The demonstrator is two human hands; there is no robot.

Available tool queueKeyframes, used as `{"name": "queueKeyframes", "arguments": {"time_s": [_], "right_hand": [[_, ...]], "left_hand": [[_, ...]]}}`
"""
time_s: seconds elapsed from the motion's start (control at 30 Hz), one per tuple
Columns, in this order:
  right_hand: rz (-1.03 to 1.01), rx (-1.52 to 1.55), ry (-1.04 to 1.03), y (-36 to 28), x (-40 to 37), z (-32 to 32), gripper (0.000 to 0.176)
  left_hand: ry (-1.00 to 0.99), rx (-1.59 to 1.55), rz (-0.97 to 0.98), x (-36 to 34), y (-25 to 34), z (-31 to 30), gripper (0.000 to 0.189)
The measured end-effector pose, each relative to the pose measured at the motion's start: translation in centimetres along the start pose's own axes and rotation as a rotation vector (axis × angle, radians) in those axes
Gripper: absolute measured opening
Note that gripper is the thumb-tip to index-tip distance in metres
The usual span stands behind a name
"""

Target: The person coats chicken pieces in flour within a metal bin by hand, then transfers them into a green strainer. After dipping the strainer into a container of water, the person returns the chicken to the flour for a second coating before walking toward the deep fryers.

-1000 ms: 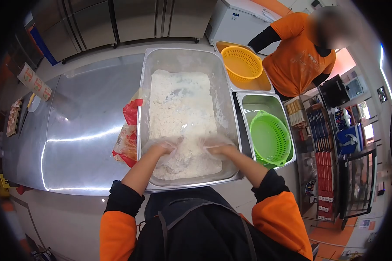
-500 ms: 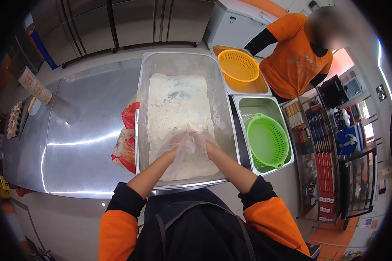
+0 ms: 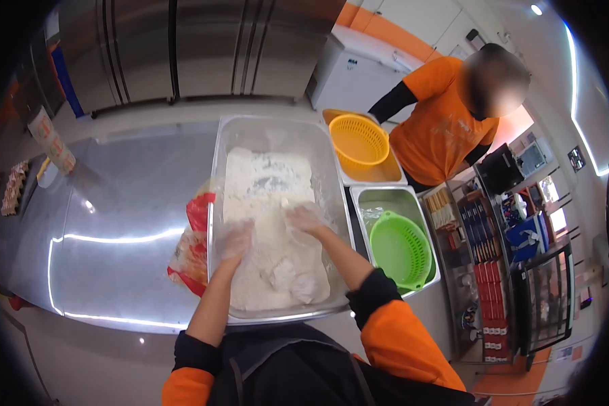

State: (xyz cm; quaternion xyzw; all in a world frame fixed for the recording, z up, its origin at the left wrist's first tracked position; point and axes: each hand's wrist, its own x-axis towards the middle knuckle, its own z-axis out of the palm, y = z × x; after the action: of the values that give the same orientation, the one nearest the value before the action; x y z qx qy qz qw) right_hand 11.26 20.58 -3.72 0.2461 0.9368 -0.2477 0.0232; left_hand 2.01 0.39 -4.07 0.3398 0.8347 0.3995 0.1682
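Observation:
A deep metal tray [image 3: 218, 145] holds a wide bed of white flour [image 3: 267, 230]. Over its left side is my left hand [image 3: 237, 240], flour-dusted, fingers loosely extended and somewhat blurred. My right hand [image 3: 306, 220] is apart from it on the other side, low over the flour with its fingers spread and nothing visible in its grasp. Both hands appear to be in thin see-through gloves. Several flour-coated lumps [image 3: 309, 287] lie near the tray's close end; what is under the coating cannot be made out.
Right of the tray stand a yellow basket [image 3: 360, 140] and a green basket [image 3: 400, 250], each in a metal pan. A red-and-clear plastic bag [image 3: 195, 247] lies left on the steel table [image 3: 128, 203]. A co-worker in an orange shirt [image 3: 433, 115] stands beyond the pans.
My hands were together over the middle of the tray, with flour and thin plastic between them. Now they are apart, and coated lumps show near the close end. The view has tilted up.

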Motion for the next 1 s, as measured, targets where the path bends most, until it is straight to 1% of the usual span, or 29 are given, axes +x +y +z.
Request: {"name": "queueKeyframes", "arguments": {"time_s": [0.03, 0.07, 0.1, 0.17, 0.23, 0.27, 0.33, 0.37, 0.43, 0.47, 0.5, 0.53, 0.57, 0.63, 0.67, 0.7, 0.73, 0.77, 0.83, 0.9, 0.97, 1.0], "right_hand": [[0.094, 0.056, -0.117, -0.7, 1.0, 0.4, 0.037], [0.182, 0.112, -0.228, -1.7, 2.0, 0.5, 0.036], [0.263, 0.163, -0.337, -2.4, 2.6, 0.9, 0.036], [0.048, 0.176, -0.335, -2.8, 1.5, 3.3, 0.033], [-0.168, 0.188, -0.317, -3.1, 0.3, 4.9, 0.032], [-0.060, 0.306, -0.386, -2.9, -0.2, 5.4, 0.032], [0.168, 0.543, -0.511, -3.1, -2.1, 4.7, 0.034], [0.168, 0.619, -0.579, -3.3, -3.1, 3.5, 0.033], [0.164, 0.773, -0.710, -3.7, -5.4, 0.1, 0.033], [0.179, 0.750, -0.688, -3.4, -6.4, -0.9, 0.032], [0.189, 0.726, -0.661, -3.1, -7.2, -2.0, 0.031], [0.200, 0.705, -0.635, -2.6, -7.9, -2.7, 0.031], [0.132, 0.541, -0.525, -1.9, -8.7, -3.1, 0.030], [0.006, 0.205, -0.307, -1.5, -10.0, -4.1, 0.027], [0.024, -0.009, -0.398, -1.6, -10.2, -4.5, 0.028], [0.044, -0.224, -0.485, -3.3, -10.6, -5.7, 0.028], [0.068, -0.437, -0.570, -4.5, -10.7, -6.3, 0.029], [0.016, -0.491, -0.587, -3.0, -10.7, -4.3, 0.030], [-0.066, -0.484, -0.544, -2.2, -11.6, -2.5, 0.031], [-0.152, -0.387, -0.470, -2.2, -12.7, -1.5, 0.033], [-0.216, -0.187, -0.385, -1.7, -13.0, 0.2, 0.034], [-0.254, 0.061, -0.258, 0.5, -12.8, 3.7, 0.034]], "left_hand": [[-0.022, 0.040, -0.122, 0.1, 2.9, -2.4, 0.053], [-0.037, 0.083, -0.240, 0.2, 4.6, -3.7, 0.052], [-0.004, 0.090, -0.238, 0.3, 4.4, -3.3, 0.052], [0.059, 0.105, -0.232, 0.3, 3.8, -2.4, 0.050], [-0.003, 0.217, -0.137, 0.4, 5.0, -3.5, 0.046], [-0.046, 0.276, -0.084, 0.2, 5.3, -3.8, 0.044], [0.038, 0.306, 0.097, 0.5, 2.6, -1.4, 0.039], [0.083, 0.316, 0.190, 0.7, 1.4, -0.3, 0.037], [0.029, 0.298, 0.187, 0.6, 0.8, 0.8, 0.034], [0.003, 0.291, 0.187, 0.6, 0.6, 1.2, 0.033], [-0.145, 0.392, 0.169, 0.2, 2.8, -0.4, 0.033], [-0.294, 0.495, 0.149, -0.8, 6.6, -3.3, 0.034], [-0.441, 0.597, 0.127, -1.2, 8.9, -4.8, 0.034], [-0.476, 0.551, 0.075, -1.7, 9.0, -4.3, 0.035], [-0.494, 0.528, 0.050, -2.1, 8.8, -3.9, 0.036], [-0.527, 0.511, 0.028, -2.0, 6.8, -2.3, 0.037], [-0.562, 0.496, 0.007, -1.5, 3.5, 0.3, 0.038], [-0.594, 0.483, -0.010, -1.4, 1.9, 1.7, 0.040], [-0.822, 0.054, -0.141, -2.8, 5.0, 0.0, 0.047], [-0.967, 0.043, 0.021, -1.8, 1.3, 2.9, 0.053], [-1.031, -0.076, -0.090, -2.5, 5.4, 0.3, 0.049], [-1.049, -0.083, -0.118, -2.5, 5.3, 0.6, 0.048]]}}
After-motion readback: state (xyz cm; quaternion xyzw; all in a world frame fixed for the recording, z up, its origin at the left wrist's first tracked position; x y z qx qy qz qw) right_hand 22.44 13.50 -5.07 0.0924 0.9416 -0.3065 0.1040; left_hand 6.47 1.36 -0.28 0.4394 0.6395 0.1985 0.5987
